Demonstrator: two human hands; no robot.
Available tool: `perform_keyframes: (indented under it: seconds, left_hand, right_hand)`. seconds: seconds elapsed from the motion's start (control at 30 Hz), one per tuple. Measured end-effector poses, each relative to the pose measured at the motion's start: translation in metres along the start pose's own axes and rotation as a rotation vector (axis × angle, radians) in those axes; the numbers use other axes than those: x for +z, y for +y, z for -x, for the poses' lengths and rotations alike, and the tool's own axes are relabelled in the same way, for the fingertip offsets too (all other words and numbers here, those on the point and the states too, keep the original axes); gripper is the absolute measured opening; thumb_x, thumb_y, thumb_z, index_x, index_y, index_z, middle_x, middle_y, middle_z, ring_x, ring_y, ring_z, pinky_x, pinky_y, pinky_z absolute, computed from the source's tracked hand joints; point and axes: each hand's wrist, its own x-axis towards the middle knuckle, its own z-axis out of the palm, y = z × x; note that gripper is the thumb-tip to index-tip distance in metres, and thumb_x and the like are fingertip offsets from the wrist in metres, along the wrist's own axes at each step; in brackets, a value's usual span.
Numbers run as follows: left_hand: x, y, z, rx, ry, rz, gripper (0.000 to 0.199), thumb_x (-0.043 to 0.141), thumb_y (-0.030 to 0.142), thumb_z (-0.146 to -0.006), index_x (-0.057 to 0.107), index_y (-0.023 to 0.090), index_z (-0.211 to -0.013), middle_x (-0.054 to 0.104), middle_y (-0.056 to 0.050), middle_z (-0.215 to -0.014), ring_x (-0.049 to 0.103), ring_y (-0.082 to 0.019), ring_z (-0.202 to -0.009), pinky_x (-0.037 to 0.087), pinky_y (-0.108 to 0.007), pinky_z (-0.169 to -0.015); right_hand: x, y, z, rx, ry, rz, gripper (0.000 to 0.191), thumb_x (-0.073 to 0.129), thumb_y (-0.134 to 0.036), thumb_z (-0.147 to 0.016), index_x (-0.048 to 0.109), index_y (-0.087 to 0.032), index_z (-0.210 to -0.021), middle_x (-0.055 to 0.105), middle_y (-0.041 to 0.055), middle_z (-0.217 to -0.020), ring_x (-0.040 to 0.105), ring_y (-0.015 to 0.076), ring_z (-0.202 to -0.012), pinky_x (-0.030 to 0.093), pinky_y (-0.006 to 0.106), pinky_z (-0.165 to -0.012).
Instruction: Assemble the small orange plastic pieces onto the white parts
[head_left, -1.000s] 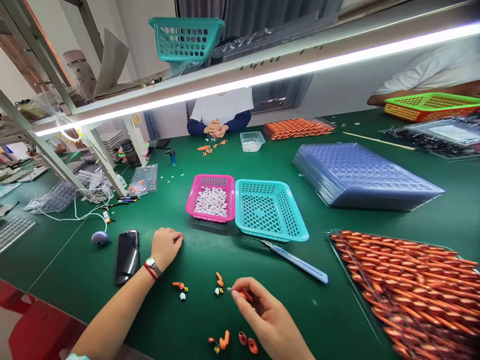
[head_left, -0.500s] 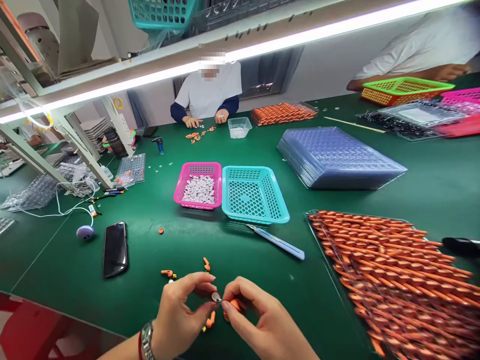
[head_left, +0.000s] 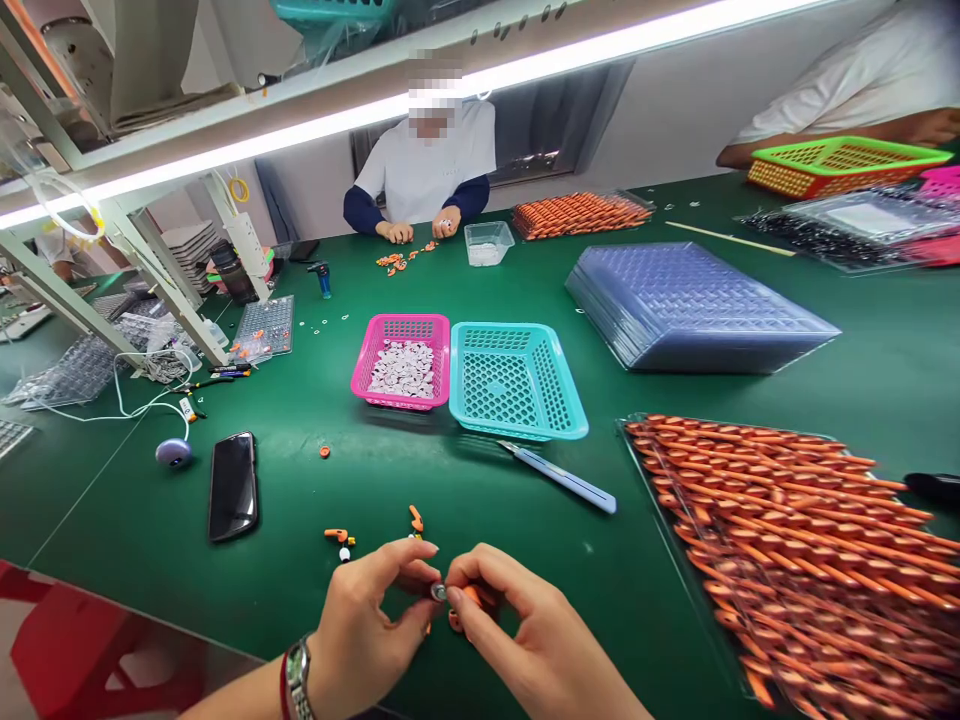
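Left hand (head_left: 367,625): thumb and forefinger are pinched together on a small silver ring (head_left: 438,592), held just above the near edge of the green table (head_left: 150,520). Right hand (head_left: 525,640): fingertips are closed on the same ring from the other side, with an orange part (head_left: 469,597) tucked under them. Surface, left to right: black phone (head_left: 232,485), loose orange pieces (head_left: 337,536), pink basket (head_left: 403,360) of white parts, empty teal basket (head_left: 517,380), utility knife (head_left: 562,478), tray of orange pieces (head_left: 795,540). Bare green cloth is left between the phone and the hands. A seated person (head_left: 424,175) is noted at the far edge.
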Motion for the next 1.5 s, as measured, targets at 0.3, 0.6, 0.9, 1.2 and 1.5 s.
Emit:
perform_keyframes:
  seconds: [0.3,0.6,0.9,1.2,1.5]
  left_hand:
    - [0.0,0.001,0.002,0.0,0.008,-0.036,0.048,0.066,0.0,-0.073,0.06,0.027,-0.112,0.076,0.003,-0.089,0.074,-0.012,-0.076,0.058,-0.016,-0.072]
    - [-0.001,0.003,0.002,-0.011,-0.002,-0.043,0.048,0.065,-0.001,-0.072,0.058,0.026,-0.111,0.076,0.003,-0.088,0.074,-0.012,-0.075,0.058,-0.016,-0.072]
    - [0.0,0.002,0.003,-0.002,0.005,-0.041,0.048,0.066,-0.001,-0.072,0.059,0.027,-0.111,0.076,0.003,-0.088,0.074,-0.012,-0.075,0.058,-0.016,-0.073]
    - [0.0,0.003,0.005,0.044,0.051,-0.019,0.048,0.065,-0.002,-0.072,0.059,0.027,-0.109,0.076,0.004,-0.087,0.074,-0.01,-0.074,0.057,-0.014,-0.072]
    - [-0.002,0.01,0.003,0.113,0.093,-0.027,0.046,0.069,-0.001,-0.073,0.06,0.027,-0.107,0.078,0.004,-0.086,0.075,-0.011,-0.073,0.057,-0.014,-0.074]
  right_hand:
    - [0.002,-0.003,0.002,0.028,-0.036,0.032,0.026,0.04,-0.036,-0.092,0.052,-0.022,-0.073,0.053,0.0004,-0.071,0.051,0.0172,-0.064,0.041,0.029,-0.059]
    - [0.003,-0.002,0.001,0.03,-0.058,0.016,0.026,0.039,-0.036,-0.093,0.052,-0.022,-0.074,0.053,0.0006,-0.072,0.05,0.0172,-0.065,0.041,0.03,-0.059]
    - [0.007,-0.003,0.0,0.001,-0.013,0.077,0.024,0.037,-0.033,-0.091,0.049,-0.022,-0.074,0.052,0.0011,-0.07,0.051,0.0168,-0.061,0.043,0.028,-0.055]
    - [0.012,0.0,0.002,-0.076,0.057,0.121,0.021,0.038,-0.027,-0.091,0.048,-0.023,-0.073,0.053,0.0006,-0.068,0.053,0.0157,-0.059,0.046,0.026,-0.052]
    - [0.008,-0.003,0.0,0.095,-0.048,-0.102,0.018,0.046,-0.036,-0.089,0.054,-0.021,-0.085,0.057,0.0001,-0.074,0.053,0.0156,-0.064,0.044,0.027,-0.059]
